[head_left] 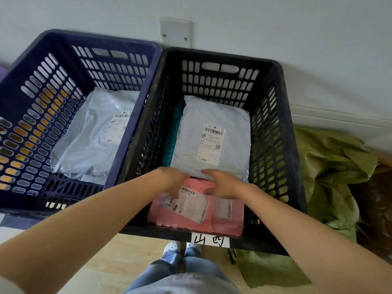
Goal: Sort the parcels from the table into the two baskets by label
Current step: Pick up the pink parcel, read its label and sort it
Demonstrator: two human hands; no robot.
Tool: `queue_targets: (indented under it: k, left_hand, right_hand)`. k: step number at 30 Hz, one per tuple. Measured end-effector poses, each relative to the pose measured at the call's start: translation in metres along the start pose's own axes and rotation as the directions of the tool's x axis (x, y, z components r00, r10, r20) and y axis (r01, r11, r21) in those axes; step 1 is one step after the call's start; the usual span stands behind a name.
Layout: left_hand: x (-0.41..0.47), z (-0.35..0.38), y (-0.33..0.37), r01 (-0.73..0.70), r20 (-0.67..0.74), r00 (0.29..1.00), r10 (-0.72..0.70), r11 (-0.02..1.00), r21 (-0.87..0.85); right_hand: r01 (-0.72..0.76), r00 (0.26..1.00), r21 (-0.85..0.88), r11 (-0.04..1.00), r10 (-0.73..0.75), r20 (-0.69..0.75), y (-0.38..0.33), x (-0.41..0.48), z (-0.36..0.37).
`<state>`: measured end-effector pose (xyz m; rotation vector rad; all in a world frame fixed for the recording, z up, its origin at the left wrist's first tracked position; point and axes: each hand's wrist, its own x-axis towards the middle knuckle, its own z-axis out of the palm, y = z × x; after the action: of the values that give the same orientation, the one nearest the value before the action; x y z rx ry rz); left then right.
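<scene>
Two slotted baskets stand side by side against the wall. The black basket [282, 128] on the right bears a handwritten white tag [210, 240] on its near rim. Inside it lie a grey parcel [214, 132] over a teal one [172, 136], and a pink parcel [191, 211] at the near end. Both of my hands reach into this basket above the pink parcel. My left hand [171, 180] hangs over its far left corner and my right hand [222, 183] over its far edge, fingers relaxed, gripping nothing that I can see. The blue basket [27, 115] on the left holds a grey parcel [93, 136].
A crumpled green sack [331, 170] lies on the floor right of the black basket, with more green sheet [269, 270] under its near corner. A blank wall plate [175, 30] sits behind the baskets. My legs and shoes [172, 247] stand on the wooden floor below.
</scene>
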<state>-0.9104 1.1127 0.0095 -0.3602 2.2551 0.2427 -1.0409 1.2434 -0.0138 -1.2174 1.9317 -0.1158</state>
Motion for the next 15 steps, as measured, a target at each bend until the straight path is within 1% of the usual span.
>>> queue_targets:
  k: [3,5,8,11,13,15]
  left_hand:
    - [-0.006,-0.01,0.0,0.043,-0.095,0.995,-0.042,0.999,0.004]
    - [-0.01,-0.019,0.001,0.053,-0.13,0.99,-0.057,0.998,-0.037]
    - [-0.02,-0.034,0.001,0.037,-0.222,0.972,-0.074,0.985,-0.168]
    - [-0.028,-0.041,0.001,0.005,-0.335,0.934,-0.126,0.94,-0.341]
    - [-0.033,-0.041,0.002,-0.035,-0.388,0.907,-0.16,0.892,-0.45]
    - [-0.04,-0.04,0.002,-0.076,-0.426,0.887,-0.18,0.852,-0.518]
  right_hand:
    - [-0.035,0.996,0.142,0.989,0.046,-0.075,0.0,0.0,-0.007]
    - [-0.036,0.99,0.257,0.966,0.069,-0.121,0.001,0.0,-0.013]
    - [0.02,0.971,0.401,0.916,0.078,-0.226,-0.002,0.0,-0.025]
    - [0.066,0.934,0.573,0.817,0.151,-0.323,-0.003,0.001,-0.033]
    - [0.087,0.913,0.627,0.774,0.19,-0.361,-0.003,0.001,-0.036]
    - [0.116,0.896,0.651,0.75,0.204,-0.395,-0.005,0.001,-0.039]
